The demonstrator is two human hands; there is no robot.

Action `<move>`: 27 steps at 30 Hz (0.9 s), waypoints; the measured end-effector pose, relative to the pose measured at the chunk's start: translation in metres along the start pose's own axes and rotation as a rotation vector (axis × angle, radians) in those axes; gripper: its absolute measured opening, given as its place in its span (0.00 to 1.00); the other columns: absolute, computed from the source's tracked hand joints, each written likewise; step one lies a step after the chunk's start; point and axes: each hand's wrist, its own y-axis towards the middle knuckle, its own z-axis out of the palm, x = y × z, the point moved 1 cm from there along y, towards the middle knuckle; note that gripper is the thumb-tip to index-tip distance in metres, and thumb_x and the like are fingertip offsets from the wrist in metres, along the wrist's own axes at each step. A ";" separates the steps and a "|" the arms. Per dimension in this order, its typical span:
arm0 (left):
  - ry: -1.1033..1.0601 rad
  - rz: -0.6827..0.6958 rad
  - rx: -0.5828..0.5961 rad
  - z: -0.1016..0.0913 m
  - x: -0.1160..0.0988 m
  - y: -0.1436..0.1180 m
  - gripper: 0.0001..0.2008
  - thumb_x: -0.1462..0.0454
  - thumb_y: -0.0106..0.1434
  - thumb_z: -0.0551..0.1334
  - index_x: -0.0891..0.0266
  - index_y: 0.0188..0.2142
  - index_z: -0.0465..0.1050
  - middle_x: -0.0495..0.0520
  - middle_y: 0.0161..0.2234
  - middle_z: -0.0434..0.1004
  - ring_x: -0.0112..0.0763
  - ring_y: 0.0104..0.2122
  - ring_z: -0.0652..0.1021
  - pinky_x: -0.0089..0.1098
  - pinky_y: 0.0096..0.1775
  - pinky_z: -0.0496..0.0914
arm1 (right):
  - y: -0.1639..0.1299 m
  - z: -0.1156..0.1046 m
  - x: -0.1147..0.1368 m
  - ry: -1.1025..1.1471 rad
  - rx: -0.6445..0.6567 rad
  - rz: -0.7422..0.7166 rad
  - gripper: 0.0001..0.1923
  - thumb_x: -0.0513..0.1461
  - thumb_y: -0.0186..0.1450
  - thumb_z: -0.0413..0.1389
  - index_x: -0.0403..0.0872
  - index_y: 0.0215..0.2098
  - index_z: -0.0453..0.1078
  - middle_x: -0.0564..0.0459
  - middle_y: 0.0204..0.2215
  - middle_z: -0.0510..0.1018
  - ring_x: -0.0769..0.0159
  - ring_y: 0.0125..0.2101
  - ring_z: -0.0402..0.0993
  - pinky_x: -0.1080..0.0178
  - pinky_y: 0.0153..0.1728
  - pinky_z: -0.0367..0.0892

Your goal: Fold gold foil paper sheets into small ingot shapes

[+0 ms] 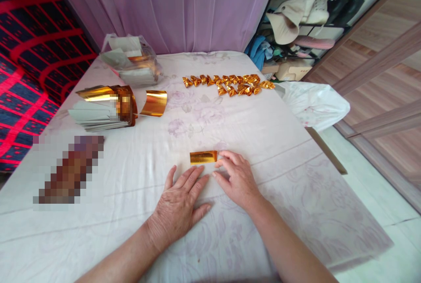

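Observation:
A narrow folded strip of gold foil paper (pixel 203 157) lies on the floral tablecloth in front of my hands. My left hand (pixel 182 199) rests flat, palm down, its fingers spread and the fingertips just below the strip's near edge. At the strip's right end is my right hand (pixel 237 177), fingers apart and slightly bent, the index fingertip close to or touching that end. No object shows in either hand. Farther back, a single curved gold sheet (pixel 154 103) lies beside a fanned stack of gold and grey paper (pixel 98 112).
Several folded gold foil pieces (pixel 230 83) sit in rows at the back. A clear plastic bag of paper (pixel 131 61) stands back left. A white plastic bag (pixel 315 104) hangs by the table's right edge. A pixelated patch (pixel 72 171) covers something at left. Shelves with shoes (pixel 319 7) are behind.

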 end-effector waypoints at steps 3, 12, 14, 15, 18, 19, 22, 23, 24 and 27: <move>-0.014 0.005 -0.030 0.002 0.002 -0.002 0.23 0.49 0.67 0.56 0.60 0.55 0.69 0.58 0.60 0.70 0.43 0.58 0.70 0.52 0.66 0.42 | 0.000 0.000 0.000 -0.003 0.004 0.005 0.05 0.38 0.62 0.59 0.50 0.38 0.71 0.48 0.49 0.73 0.55 0.49 0.70 0.53 0.47 0.62; -0.025 0.044 -0.061 -0.001 0.008 -0.004 0.20 0.51 0.69 0.55 0.62 0.52 0.70 0.58 0.59 0.71 0.41 0.58 0.70 0.48 0.66 0.35 | 0.000 0.000 0.000 -0.007 0.006 0.009 0.05 0.38 0.62 0.59 0.50 0.38 0.71 0.48 0.49 0.74 0.55 0.49 0.70 0.53 0.47 0.63; -0.024 0.038 -0.064 0.000 0.009 -0.005 0.20 0.51 0.69 0.55 0.61 0.51 0.70 0.57 0.59 0.71 0.42 0.59 0.70 0.49 0.66 0.35 | 0.000 0.001 0.000 -0.005 0.006 0.012 0.05 0.38 0.62 0.58 0.50 0.38 0.71 0.48 0.49 0.74 0.55 0.49 0.70 0.53 0.47 0.63; -0.029 0.027 -0.068 0.000 0.010 -0.006 0.20 0.50 0.68 0.55 0.60 0.51 0.70 0.56 0.59 0.71 0.42 0.59 0.69 0.49 0.66 0.35 | 0.000 0.001 0.000 -0.003 0.006 0.014 0.05 0.38 0.62 0.59 0.50 0.38 0.71 0.48 0.49 0.74 0.55 0.49 0.70 0.53 0.47 0.63; -0.054 -0.016 -0.075 0.000 0.012 -0.009 0.21 0.48 0.66 0.57 0.59 0.50 0.71 0.55 0.59 0.71 0.42 0.61 0.67 0.49 0.66 0.34 | 0.000 0.001 -0.001 0.001 0.003 0.012 0.06 0.38 0.62 0.59 0.51 0.38 0.71 0.48 0.49 0.74 0.55 0.49 0.70 0.53 0.47 0.62; -0.059 -0.025 -0.073 0.000 0.012 -0.010 0.21 0.48 0.66 0.58 0.59 0.50 0.71 0.54 0.59 0.71 0.42 0.61 0.67 0.48 0.67 0.34 | 0.000 0.001 -0.001 0.001 0.001 0.013 0.05 0.38 0.62 0.59 0.51 0.38 0.71 0.48 0.49 0.74 0.55 0.49 0.70 0.53 0.47 0.62; -0.052 -0.033 -0.070 -0.002 0.014 -0.012 0.20 0.48 0.66 0.58 0.57 0.49 0.71 0.53 0.58 0.72 0.42 0.62 0.66 0.49 0.67 0.33 | -0.001 0.001 -0.001 0.003 -0.004 0.011 0.05 0.38 0.62 0.59 0.51 0.38 0.70 0.48 0.49 0.74 0.55 0.49 0.70 0.53 0.48 0.62; -0.045 -0.036 -0.070 -0.003 0.015 -0.013 0.20 0.48 0.66 0.58 0.57 0.49 0.71 0.53 0.58 0.73 0.42 0.62 0.67 0.49 0.67 0.33 | -0.001 0.001 -0.001 0.004 -0.004 0.009 0.05 0.38 0.62 0.59 0.51 0.38 0.70 0.48 0.49 0.74 0.56 0.49 0.70 0.53 0.47 0.62; -0.038 -0.037 -0.072 -0.003 0.015 -0.013 0.19 0.48 0.66 0.57 0.57 0.48 0.71 0.53 0.58 0.73 0.42 0.62 0.67 0.49 0.67 0.33 | -0.001 0.001 -0.001 0.005 -0.004 0.008 0.05 0.38 0.62 0.59 0.51 0.38 0.70 0.48 0.49 0.74 0.56 0.49 0.70 0.53 0.47 0.62; -0.021 -0.033 -0.075 -0.005 0.016 -0.014 0.18 0.48 0.67 0.57 0.57 0.47 0.71 0.53 0.57 0.74 0.43 0.61 0.68 0.50 0.67 0.34 | -0.001 0.001 -0.001 0.004 -0.005 0.008 0.05 0.37 0.62 0.59 0.51 0.38 0.70 0.48 0.49 0.73 0.55 0.50 0.69 0.54 0.47 0.62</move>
